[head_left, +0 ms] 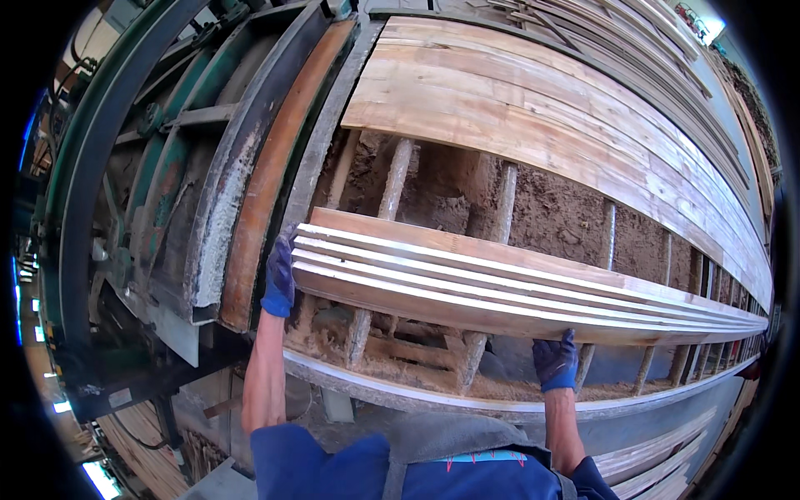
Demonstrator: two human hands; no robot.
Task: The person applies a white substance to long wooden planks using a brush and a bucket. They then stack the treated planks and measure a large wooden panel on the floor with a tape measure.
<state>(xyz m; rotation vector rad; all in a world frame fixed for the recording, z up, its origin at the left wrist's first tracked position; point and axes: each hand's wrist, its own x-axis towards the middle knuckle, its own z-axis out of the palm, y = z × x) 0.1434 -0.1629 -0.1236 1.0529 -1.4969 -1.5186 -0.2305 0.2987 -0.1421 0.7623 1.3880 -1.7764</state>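
Note:
A stack of long wooden boards (417, 293) lies across the rollers in front of me, several boards set side by side with white edge strips showing. My left hand (280, 273), in a dark blue-purple glove, is closed around the left end of this stack. Under its near edge, my gloved right hand (557, 360) grips the boards, thumb up on the near side and the other fingers partly hidden beneath. Beyond the stack, a wide panel of wooden boards (508, 100) lies flat, with a gap between the two.
Bare rollers (506, 204) span the frame over brown, crusted residue. A green machine frame (167, 125) with a rusty orange bar (279, 167) stands at left. The conveyor's near rail (500, 406) runs before me. Long wood strips (633, 58) lie at the far right.

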